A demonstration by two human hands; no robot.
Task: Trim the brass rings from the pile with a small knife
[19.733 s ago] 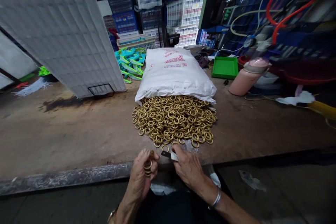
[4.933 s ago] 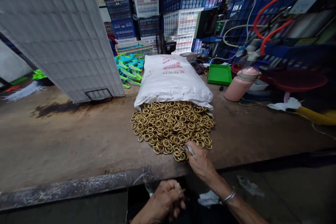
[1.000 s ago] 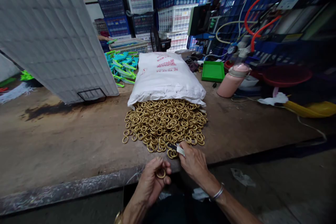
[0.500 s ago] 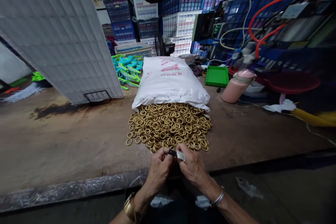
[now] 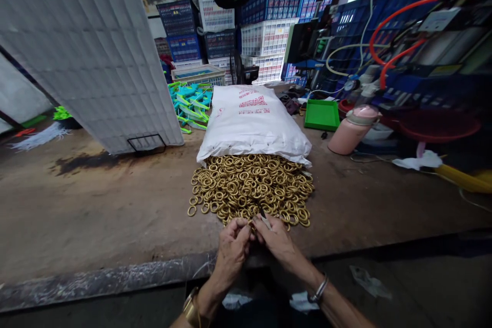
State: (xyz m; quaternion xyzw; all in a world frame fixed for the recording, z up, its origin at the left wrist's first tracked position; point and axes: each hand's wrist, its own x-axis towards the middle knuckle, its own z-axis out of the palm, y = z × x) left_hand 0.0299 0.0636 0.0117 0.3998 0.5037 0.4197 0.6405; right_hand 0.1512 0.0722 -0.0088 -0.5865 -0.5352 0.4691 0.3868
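Note:
A heap of gold-coloured rings (image 5: 249, 184) spills from the mouth of a white printed sack (image 5: 255, 125) on the table. Just in front of the heap, my left hand (image 5: 233, 246) pinches what looks like one gold ring, mostly covered by the fingers. Close against it, my right hand (image 5: 279, 241) is closed around a small knife (image 5: 265, 219), with its dark, narrow tip pointing up toward the heap and a pale part along the fingers. The fingertips of both hands nearly meet.
A tall white padded panel (image 5: 100, 61) stands at left on a wire stand. Teal and lime plastic pieces (image 5: 192, 102) lie behind the sack. To the right are a green tray (image 5: 322, 115), a pink bottle (image 5: 351, 133) and a red dish (image 5: 438, 125). Stacked crates (image 5: 269, 36) fill the back.
The dark tip of the knife has swung from pointing left, at the left fingers, to pointing up toward the heap. The hands have drawn closer together; the view has shifted slightly.

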